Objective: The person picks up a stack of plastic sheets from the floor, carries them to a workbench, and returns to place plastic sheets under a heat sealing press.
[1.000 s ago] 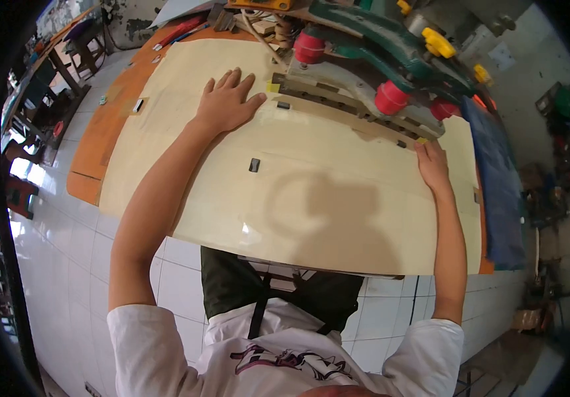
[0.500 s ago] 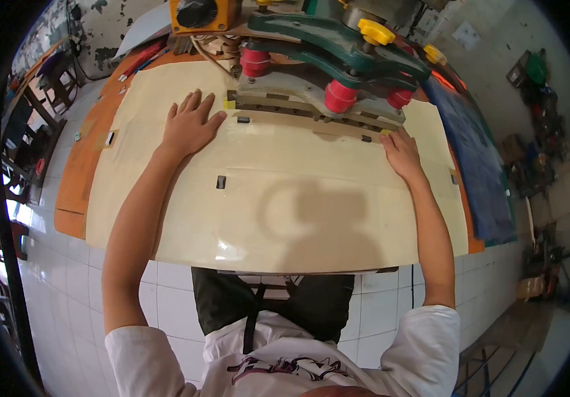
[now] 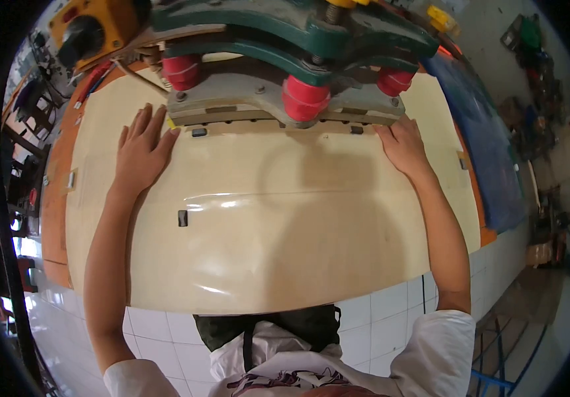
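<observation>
A large cream sheet (image 3: 298,238) with a glossy surface covers most of the table. My left hand (image 3: 141,152) lies flat on it with the fingers stretched forward, its thumb close to the left end of a long metal bar (image 3: 222,114). My right hand (image 3: 404,147) rests on the sheet by the bar's right end, fingers extended; some fingertips are partly hidden there. The bar hangs under a dark green machine frame (image 3: 245,46) with red bumpers (image 3: 306,98). Small dark pieces (image 3: 199,132) sit on the sheet just in front of the bar.
An orange board (image 3: 53,231) shows beneath the sheet at the left. Blue sheeting (image 3: 483,145) hangs at the right edge. A yellow control box (image 3: 93,30) with a black knob stands at the back left. Another dark piece (image 3: 182,218) lies nearer me.
The view has come closer, so the machine and sheet look larger and the bar more level. Both hands remain flat beside the bar's ends.
</observation>
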The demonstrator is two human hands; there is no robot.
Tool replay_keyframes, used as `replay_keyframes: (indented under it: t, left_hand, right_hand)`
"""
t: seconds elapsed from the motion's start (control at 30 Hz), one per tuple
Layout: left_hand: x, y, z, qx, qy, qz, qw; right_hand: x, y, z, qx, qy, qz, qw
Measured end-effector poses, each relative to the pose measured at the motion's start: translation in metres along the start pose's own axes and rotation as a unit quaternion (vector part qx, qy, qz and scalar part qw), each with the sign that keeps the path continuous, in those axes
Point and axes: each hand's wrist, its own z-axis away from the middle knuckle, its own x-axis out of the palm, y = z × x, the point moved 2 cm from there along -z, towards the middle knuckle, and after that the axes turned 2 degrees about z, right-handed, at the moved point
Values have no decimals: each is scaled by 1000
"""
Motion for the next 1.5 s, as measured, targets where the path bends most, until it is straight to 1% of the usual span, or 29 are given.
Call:
replay_keyframes:
  t: [0.07, 0.1, 0.13, 0.2, 0.33, 0.4, 0.43, 0.5, 0.73, 0.83, 0.9, 0.93, 1.0, 1.1, 1.17, 1.2, 1.27, 1.33, 1.4, 1.43, 1.5]
  left_hand:
    - [1, -1, 0, 6, 3, -33, 999]
    - [2, -1, -1, 32, 0, -63, 997]
    - [4, 0, -1, 33, -2, -63, 997]
    - [-3, 4, 1, -4, 11, 14, 1000]
    - [1, -2, 1, -2, -4, 0, 1000]
    - [10, -11, -2, 46, -16, -95, 994]
    - [10, -11, -1, 46, -19, -95, 994]
    - [4, -7, -1, 4, -10, -12, 1000]
    - [-2, -3, -3, 2, -23, -18, 1000]
    - [-5, 1, -3, -7, -31, -9, 999]
    - [-8, 5, -2, -12, -26, 0, 1000]
    - [-4, 6, -4, -16, -24, -3, 1000]
    - [0, -6, -4, 23, 18, 9, 1000]
    - [-6, 0, -2, 13, 21, 19, 1000]
    - [-2, -1, -2, 10, 28, 11, 1000]
    - [-3, 0, -2, 2, 25, 8, 1000]
    - [-4, 1, -2, 4, 26, 9, 1000]
    - [-4, 0, -2, 2, 27, 10, 1000]
    - [-5, 0, -2, 3, 27, 14, 1000]
    - [-6, 1, -2, 4, 20, 3, 1000]
    - [-7, 3, -1, 2, 14, -6, 1000]
  right_hand:
    - [-1, -1, 2, 8, -3, 7, 1000]
    - [-2, -2, 1, 8, 0, 14, 1000]
    - [-4, -3, 1, 9, -2, 14, 1000]
    - [-5, -5, 2, 11, 4, 21, 1000]
    - [1, 1, 3, -3, 32, 28, 999]
    - [2, 3, 2, -15, 42, 22, 999]
    - [2, 1, 4, -14, 39, 22, 999]
    - [-4, -4, 5, -11, 48, 17, 999]
    - [-7, -4, 2, 3, 38, -9, 999]
    - [-7, -3, -1, -22, 44, -19, 999]
    - [-12, -8, 0, 5, 31, -23, 999]
    - [-12, -4, 3, 0, 31, -25, 999]
    - [-5, 5, -1, 1, 37, -4, 999]
    - [-6, 5, -5, -17, 18, -31, 999]
    - [-7, 4, -6, 8, -14, -28, 999]
    - [-6, 3, -6, -2, -14, -32, 999]
    - [-8, 4, -6, 18, -10, 4, 1000]
    - [-16, -7, -5, 4, -3, -11, 1000]
    - [-26, -21, -4, 4, -20, -63, 998]
    - [-25, -18, -4, 0, -20, -61, 998]
    - [-15, -5, -6, -29, 17, -55, 998]
